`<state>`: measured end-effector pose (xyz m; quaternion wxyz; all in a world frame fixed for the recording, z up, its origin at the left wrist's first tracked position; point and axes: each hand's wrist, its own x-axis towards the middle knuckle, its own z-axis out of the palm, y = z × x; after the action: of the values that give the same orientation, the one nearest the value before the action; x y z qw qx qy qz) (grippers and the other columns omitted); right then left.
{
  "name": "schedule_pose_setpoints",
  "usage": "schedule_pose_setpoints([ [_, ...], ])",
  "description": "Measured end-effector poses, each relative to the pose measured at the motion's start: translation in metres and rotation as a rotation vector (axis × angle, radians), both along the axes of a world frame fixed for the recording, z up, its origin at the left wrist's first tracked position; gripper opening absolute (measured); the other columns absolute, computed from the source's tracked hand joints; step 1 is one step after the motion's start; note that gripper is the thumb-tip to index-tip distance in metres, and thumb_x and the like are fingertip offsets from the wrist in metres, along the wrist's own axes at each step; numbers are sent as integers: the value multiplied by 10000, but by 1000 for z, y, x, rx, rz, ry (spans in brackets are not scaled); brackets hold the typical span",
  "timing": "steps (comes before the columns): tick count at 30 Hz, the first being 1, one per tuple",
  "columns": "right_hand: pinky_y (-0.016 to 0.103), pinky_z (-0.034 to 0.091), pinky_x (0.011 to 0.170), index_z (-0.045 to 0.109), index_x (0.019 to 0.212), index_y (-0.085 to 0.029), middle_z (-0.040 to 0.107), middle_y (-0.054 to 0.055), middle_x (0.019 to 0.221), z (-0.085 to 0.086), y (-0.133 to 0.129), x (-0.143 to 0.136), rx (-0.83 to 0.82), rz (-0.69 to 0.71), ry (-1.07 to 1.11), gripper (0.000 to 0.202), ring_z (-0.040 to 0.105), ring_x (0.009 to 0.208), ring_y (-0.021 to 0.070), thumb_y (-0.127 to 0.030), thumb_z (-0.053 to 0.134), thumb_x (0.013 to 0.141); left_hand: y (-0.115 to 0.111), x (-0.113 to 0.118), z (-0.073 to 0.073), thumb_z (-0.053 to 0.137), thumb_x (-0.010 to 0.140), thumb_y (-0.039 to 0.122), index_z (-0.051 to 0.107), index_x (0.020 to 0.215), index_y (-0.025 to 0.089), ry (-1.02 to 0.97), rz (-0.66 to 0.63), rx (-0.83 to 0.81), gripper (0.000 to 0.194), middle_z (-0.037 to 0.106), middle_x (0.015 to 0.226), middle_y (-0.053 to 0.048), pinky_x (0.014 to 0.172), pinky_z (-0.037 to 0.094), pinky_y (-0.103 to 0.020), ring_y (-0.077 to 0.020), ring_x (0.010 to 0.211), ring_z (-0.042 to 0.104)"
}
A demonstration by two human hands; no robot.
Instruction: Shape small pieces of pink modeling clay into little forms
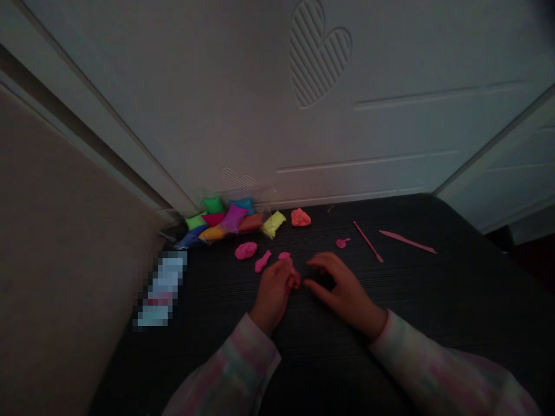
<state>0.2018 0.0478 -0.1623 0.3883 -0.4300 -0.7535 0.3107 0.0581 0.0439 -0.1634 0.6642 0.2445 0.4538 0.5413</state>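
My left hand (274, 293) is closed, its fingers curled inward over the dark table. What it may hold is hidden. Right at its knuckles shows a small pink clay piece (284, 255); whether the hand touches it I cannot tell. My right hand (342, 289) is held just to the right, thumb and fingers apart in a C shape, with nothing between them. Beyond the left hand lie a pink clay lump (246, 250) and a pink spoon-shaped clay piece (262, 262). A small round pink piece with a thin tail (341, 243) lies beyond the right hand.
Clay packets in several colours (232, 218) fill a clear bag at the back left, by a yellow packet (274, 224). An orange clay lump (300, 218) lies near the white panel (390, 133). Two pink modelling tools, a thin stick (367, 241) and a flat blade (407, 241), lie right.
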Motion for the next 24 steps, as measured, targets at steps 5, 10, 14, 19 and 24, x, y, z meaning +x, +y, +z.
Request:
schedule_pose_setpoints([
  [5,362,509,743,567,978,-203,588,76,968,-1,0,1,-24,-3,-4,205,568,847,196,-185,587,775,0,-3,-1,764,586,248,637,579,127,20,-43,-32,175,627,599,-3,630,406,-229,-99,606,547],
  [10,368,515,784,570,986,-210,599,80,987,1,-3,-3,8,-2,-29,222,584,902,208,-165,574,769,-2,-6,3,731,647,346,694,786,139,28,-36,-33,251,682,744,-50,726,441,-284,-152,735,609],
  [14,341,530,776,572,990,-223,615,72,966,3,-4,-8,45,7,-39,231,606,895,198,-131,543,780,-2,-6,6,719,654,389,707,848,130,73,-64,16,323,687,779,-80,749,440,-315,-201,798,618],
  [19,354,528,811,573,990,-222,616,88,1006,3,-4,-7,44,-13,-31,205,611,936,205,-163,535,796,-2,-6,4,688,672,379,685,657,133,172,-94,63,247,605,613,-15,627,382,-270,-143,620,524],
  [24,362,525,836,582,1000,-213,620,99,1036,4,-6,-6,17,-15,-28,222,611,965,213,-184,558,781,-1,-8,0,719,604,302,572,509,154,247,-80,63,229,491,484,43,554,295,-253,-106,508,398],
])
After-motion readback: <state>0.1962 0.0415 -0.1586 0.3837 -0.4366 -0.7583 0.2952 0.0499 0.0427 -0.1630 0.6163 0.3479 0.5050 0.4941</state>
